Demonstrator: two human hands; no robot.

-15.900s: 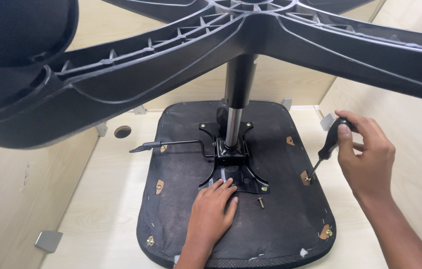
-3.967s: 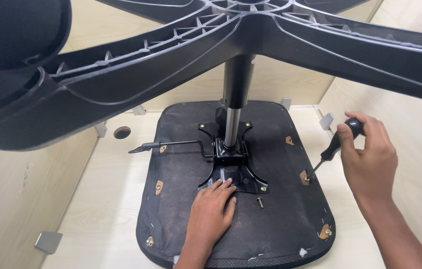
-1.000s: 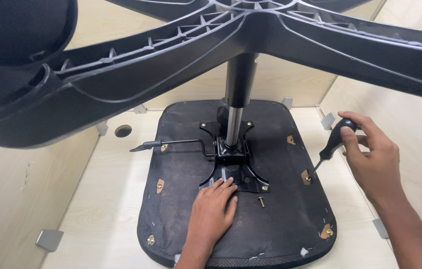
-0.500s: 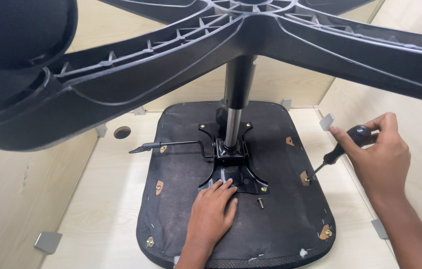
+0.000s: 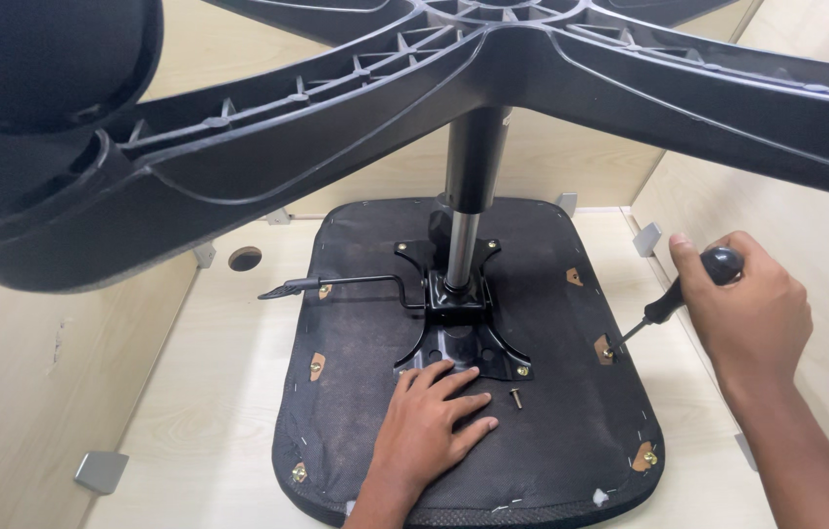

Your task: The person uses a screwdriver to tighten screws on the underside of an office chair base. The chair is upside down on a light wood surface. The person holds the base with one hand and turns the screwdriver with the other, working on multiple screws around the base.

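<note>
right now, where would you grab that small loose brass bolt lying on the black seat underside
Pinch the small loose brass bolt by its shank, coming from above. It lies flat on the black seat underside, with bare fabric around it, just right of the left hand's fingertips, so two fingers could likely straddle it.

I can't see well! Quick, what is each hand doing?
Left hand: open, flat on the seat.
Right hand: closed on the screwdriver.
</note>
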